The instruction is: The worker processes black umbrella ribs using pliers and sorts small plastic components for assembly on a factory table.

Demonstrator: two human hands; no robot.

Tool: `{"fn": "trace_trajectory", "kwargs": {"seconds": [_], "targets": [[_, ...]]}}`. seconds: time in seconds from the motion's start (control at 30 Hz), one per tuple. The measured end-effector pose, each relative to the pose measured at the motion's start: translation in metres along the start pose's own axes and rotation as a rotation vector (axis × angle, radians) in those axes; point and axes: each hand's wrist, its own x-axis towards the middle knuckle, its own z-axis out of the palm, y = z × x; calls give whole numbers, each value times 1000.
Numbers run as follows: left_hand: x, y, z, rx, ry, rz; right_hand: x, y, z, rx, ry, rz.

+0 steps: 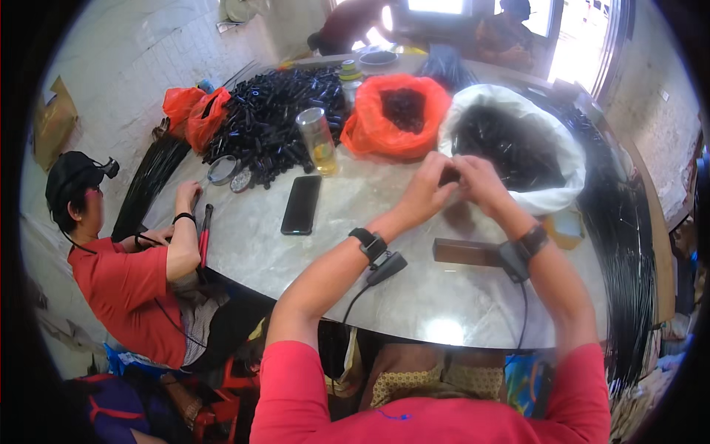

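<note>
My left hand [427, 186] and my right hand [481, 183] meet over the table, in front of the white sack. Their fingers are closed on a small dark piece [449, 176], mostly covered by the fingertips, so its exact kind is unclear. Just beyond them stands an orange plastic bag [358, 127] with small black pieces inside. To its right, the open white sack [569, 159] holds many black pieces. A dark rectangular bar [466, 252] lies on the table near my right wrist. Both wrists wear dark straps with cabled devices.
On the grey marbled table [355, 274] lie a black phone [301, 206] and a large pile of short black tubes [274, 103]. A clear glass [316, 140] holds yellowish liquid. Bundles of long black rods [625, 251] line the right edge. A co-worker [122, 274] in red sits left, beside red-handled pliers [204, 240].
</note>
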Motion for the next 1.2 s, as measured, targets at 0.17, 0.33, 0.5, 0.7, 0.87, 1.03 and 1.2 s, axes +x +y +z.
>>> {"fn": "trace_trajectory", "kwargs": {"seconds": [0.17, 0.33, 0.5, 0.7, 0.87, 1.03, 1.2], "targets": [[10, -8, 7, -56, 81, -238, 12, -2, -14, 275, -52, -10], [4, -18, 0, -5, 7, -312, 12, -10, -26, -42, 260, -93], [-21, -58, -56, 102, 54, -492, 28, 19, -83, -1014, 505, -594], [-56, -71, -123, 489, -41, -529, 3, 21, -98, -1082, 437, -586], [-74, -73, -165, 663, -93, -475, -24, 15, -81, -1030, 316, -648], [-83, -74, -168, 728, -131, -494, -41, 12, -63, -907, 214, -652], [-95, -90, -171, 800, -138, -445, -32, 9, -50, -925, 145, -719]]}}
